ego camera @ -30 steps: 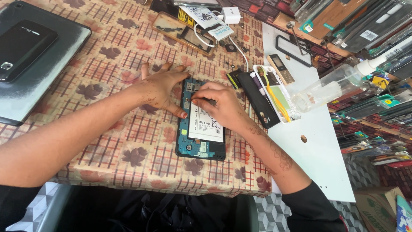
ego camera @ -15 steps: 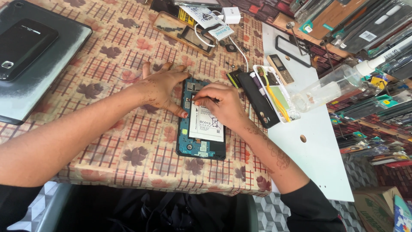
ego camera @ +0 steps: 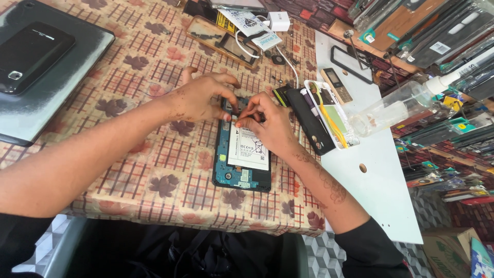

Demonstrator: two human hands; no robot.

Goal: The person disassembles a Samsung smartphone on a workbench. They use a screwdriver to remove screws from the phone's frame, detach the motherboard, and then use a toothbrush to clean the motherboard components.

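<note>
Head view shows a table (ego camera: 154, 154) under a checked, leaf-printed cloth; at its far left a grey tray (ego camera: 62, 87) carries a black phone (ego camera: 28, 54); to the right lies a white board (ego camera: 381, 180) with a clear spray bottle (ego camera: 396, 105) on its side, just beside a black case (ego camera: 309, 121) and a small bar handset (ego camera: 337, 85); a white charger plug (ego camera: 279, 20) and cable sit near the far edge. In the middle lies the opened device (ego camera: 242, 149), back cover off, its white battery (ego camera: 248, 149) seated in the blue-green frame. The left hand (ego camera: 198, 98) rests over the device's top end, fingers curled down and pressing its upper corner; the right hand (ego camera: 272, 123) pinches thumb and forefinger together at the battery's top edge, though whether it grips a connector, a tab or nothing cannot be told. My judgement on risk: a pull too hard at that spot could tear a thin flex or bend the battery; a slip of the bracing left hand would let the device slide on the smooth cloth; the bottle nearby could roll and leak.
</note>
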